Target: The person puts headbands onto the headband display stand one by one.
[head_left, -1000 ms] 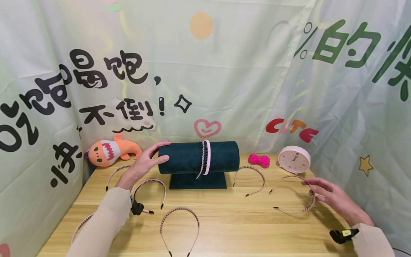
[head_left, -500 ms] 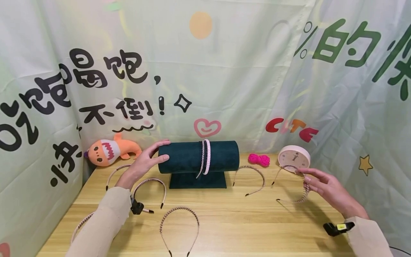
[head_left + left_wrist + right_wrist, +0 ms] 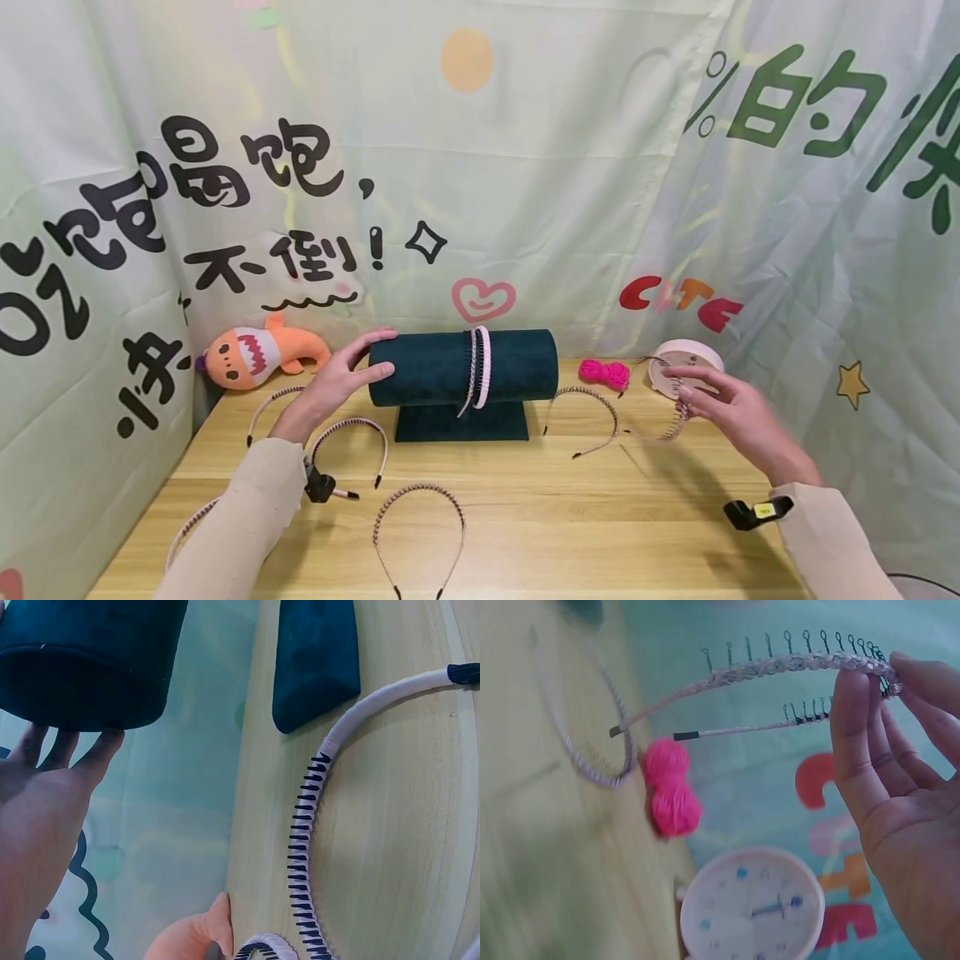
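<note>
Matt velvety cloth stand [image 3: 423,367], glossy rough-textured headband [image 3: 780,665], smooth wood-grain table [image 3: 570,517], creased cloth backdrop [image 3: 562,208]

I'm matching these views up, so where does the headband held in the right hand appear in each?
Head: right of centre, overlapping the left edge of the clock.
Left wrist: not in it.
Right wrist: across the upper part, the headband runs rightward to the right hand.
Landmark: the clock, in head and right wrist views only.
</note>
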`<action>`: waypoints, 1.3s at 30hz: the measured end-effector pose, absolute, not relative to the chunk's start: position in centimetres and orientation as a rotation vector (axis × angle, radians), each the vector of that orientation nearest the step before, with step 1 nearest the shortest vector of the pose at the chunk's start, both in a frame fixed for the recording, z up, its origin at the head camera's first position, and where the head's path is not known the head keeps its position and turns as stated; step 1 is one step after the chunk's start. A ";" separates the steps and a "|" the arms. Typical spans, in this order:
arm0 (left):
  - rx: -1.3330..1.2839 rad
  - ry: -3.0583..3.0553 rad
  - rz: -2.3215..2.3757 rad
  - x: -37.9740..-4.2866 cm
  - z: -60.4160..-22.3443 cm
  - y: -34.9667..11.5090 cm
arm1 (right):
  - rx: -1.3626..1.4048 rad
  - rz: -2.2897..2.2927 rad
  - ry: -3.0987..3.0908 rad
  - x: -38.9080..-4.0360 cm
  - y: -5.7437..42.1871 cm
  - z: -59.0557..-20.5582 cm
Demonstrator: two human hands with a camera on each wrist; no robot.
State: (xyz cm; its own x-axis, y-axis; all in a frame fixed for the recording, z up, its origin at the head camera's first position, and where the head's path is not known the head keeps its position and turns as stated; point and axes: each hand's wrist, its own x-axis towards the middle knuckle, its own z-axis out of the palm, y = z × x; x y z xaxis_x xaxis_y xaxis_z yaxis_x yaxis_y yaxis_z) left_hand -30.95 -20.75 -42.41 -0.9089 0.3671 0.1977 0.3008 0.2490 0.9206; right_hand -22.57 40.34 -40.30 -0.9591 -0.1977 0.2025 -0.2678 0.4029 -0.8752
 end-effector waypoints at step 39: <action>0.679 2.435 1.782 -30.8 -42.5 -20.8 | 0.574 1.728 -2.530 -27.7 29.0 -38.2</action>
